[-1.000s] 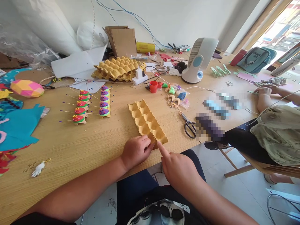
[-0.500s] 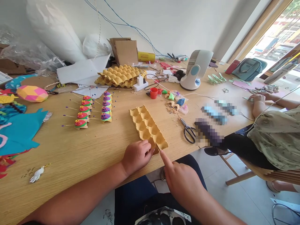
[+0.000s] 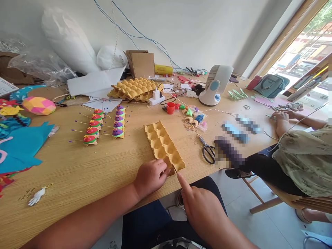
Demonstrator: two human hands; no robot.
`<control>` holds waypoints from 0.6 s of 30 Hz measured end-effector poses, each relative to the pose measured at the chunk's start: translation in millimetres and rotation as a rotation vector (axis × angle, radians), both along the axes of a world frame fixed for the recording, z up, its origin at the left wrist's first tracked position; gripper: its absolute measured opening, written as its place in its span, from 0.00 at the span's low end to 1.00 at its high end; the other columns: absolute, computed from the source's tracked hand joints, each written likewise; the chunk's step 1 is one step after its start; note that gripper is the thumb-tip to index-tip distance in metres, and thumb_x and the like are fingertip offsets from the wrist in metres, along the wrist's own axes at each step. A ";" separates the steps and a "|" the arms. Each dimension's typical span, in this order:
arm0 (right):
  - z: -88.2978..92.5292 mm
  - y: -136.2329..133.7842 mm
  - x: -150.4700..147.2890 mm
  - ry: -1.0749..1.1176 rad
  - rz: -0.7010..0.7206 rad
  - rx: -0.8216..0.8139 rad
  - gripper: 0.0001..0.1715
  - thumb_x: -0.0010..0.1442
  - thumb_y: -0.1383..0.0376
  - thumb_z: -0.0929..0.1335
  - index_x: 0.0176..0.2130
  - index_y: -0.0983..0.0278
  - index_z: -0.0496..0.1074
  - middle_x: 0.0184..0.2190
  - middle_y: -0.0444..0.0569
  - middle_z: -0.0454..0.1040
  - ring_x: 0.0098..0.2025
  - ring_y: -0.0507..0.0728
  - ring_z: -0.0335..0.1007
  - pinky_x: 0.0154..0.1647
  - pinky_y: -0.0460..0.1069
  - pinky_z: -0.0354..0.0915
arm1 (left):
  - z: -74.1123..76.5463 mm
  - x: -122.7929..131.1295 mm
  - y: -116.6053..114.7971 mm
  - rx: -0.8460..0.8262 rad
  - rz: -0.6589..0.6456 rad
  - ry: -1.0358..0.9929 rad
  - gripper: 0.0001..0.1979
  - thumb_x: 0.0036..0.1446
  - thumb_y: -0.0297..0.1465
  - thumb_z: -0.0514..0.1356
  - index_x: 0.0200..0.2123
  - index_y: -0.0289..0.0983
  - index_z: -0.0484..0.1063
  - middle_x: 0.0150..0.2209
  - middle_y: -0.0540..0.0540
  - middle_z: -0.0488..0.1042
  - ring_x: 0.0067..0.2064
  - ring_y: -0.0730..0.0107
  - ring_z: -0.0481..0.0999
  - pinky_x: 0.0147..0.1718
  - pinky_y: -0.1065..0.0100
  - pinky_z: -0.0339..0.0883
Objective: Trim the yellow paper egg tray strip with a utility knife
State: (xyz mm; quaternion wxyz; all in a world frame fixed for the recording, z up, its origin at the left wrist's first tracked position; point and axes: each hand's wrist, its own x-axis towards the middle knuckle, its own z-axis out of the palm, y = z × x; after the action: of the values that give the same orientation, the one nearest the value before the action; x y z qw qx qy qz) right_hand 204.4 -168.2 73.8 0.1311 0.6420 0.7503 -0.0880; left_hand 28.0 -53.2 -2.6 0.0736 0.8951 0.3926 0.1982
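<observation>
Scissors (image 3: 204, 146) right of egg-tray strip (image 3: 164, 142); red cup (image 3: 170, 108) beyond, painted rows (image 3: 92, 130) left

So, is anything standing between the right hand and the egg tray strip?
Only a thin dark tool held by the right hand, its tip at the near end of the egg tray strip. Nothing else visible blocks it; scissors lie to the right.

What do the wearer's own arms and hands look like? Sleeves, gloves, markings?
Left hand and right hand are both bare, no gloves. Forearms are uncovered as far as the frame shows, with no sleeve, watch or bracelet visible. No rings or clear markings on the visible fingers.
</observation>
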 end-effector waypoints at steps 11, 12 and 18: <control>-0.5 3.3 -1.5 -0.004 -0.012 -0.035 0.40 0.66 0.69 0.62 0.73 0.63 0.49 0.33 0.51 0.82 0.31 0.59 0.79 0.25 0.48 0.58 | -0.1 -1.4 1.5 0.007 0.006 -0.007 0.18 0.68 0.37 0.54 0.25 0.38 0.64 0.28 0.50 0.70 0.31 0.70 0.69 0.30 0.63 0.51; -0.1 1.8 -0.9 0.004 -0.010 -0.033 0.40 0.67 0.69 0.62 0.73 0.63 0.50 0.33 0.51 0.82 0.31 0.59 0.79 0.25 0.48 0.58 | -0.4 -1.4 1.5 0.011 0.002 -0.006 0.17 0.68 0.36 0.54 0.25 0.38 0.64 0.28 0.50 0.70 0.31 0.69 0.69 0.30 0.63 0.51; -1.7 15.3 -3.9 0.054 -0.043 0.017 0.38 0.67 0.68 0.61 0.73 0.62 0.51 0.32 0.49 0.82 0.32 0.58 0.80 0.24 0.48 0.56 | -1.1 -2.7 1.8 0.014 0.004 -0.025 0.19 0.69 0.37 0.54 0.24 0.38 0.63 0.27 0.50 0.69 0.30 0.70 0.68 0.30 0.63 0.50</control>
State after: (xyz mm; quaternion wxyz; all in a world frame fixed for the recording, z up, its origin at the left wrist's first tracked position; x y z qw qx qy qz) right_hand 200.5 -152.9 72.1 0.1033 0.6566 0.7402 -0.1017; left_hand 25.2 -51.4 -3.7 0.0720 0.8923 0.3919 0.2122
